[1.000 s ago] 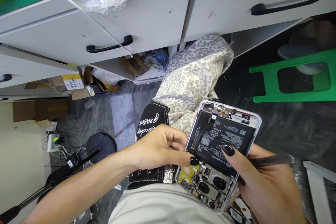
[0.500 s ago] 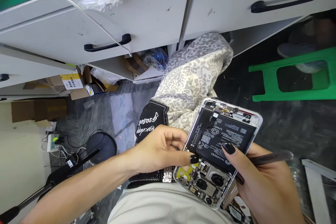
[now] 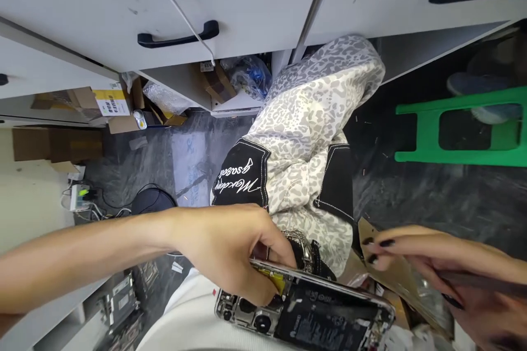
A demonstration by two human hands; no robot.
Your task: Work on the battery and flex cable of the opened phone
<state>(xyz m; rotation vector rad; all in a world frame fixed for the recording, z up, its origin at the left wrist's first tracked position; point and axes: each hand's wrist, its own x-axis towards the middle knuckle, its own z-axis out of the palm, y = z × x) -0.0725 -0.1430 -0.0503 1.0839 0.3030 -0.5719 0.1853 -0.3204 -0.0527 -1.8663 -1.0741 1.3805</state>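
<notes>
An opened phone [image 3: 325, 312] lies turned sideways low in the head view, its black battery and camera modules exposed. My left hand [image 3: 230, 247] grips its upper left edge, with the thumb over the yellow part near the cameras. My right hand [image 3: 444, 269] is off the phone, at the right. Its fingertips are pressed together near a brown cardboard piece; whether they pinch anything small is unclear. Dark metal tweezers [image 3: 481, 282] lie across the right palm, held by the curled fingers.
White drawers with black handles [image 3: 177, 38] cross the top. A green stool [image 3: 428, 159] stands at the right. Cardboard boxes [image 3: 78, 145] and cables are on the left. An open bag or box [image 3: 401, 285] with plastic wrapping is below the right hand.
The phone has rotated and moved lower in my left hand. My right hand has let go of it and moved right, keeping the tweezers. The view has shifted, too.
</notes>
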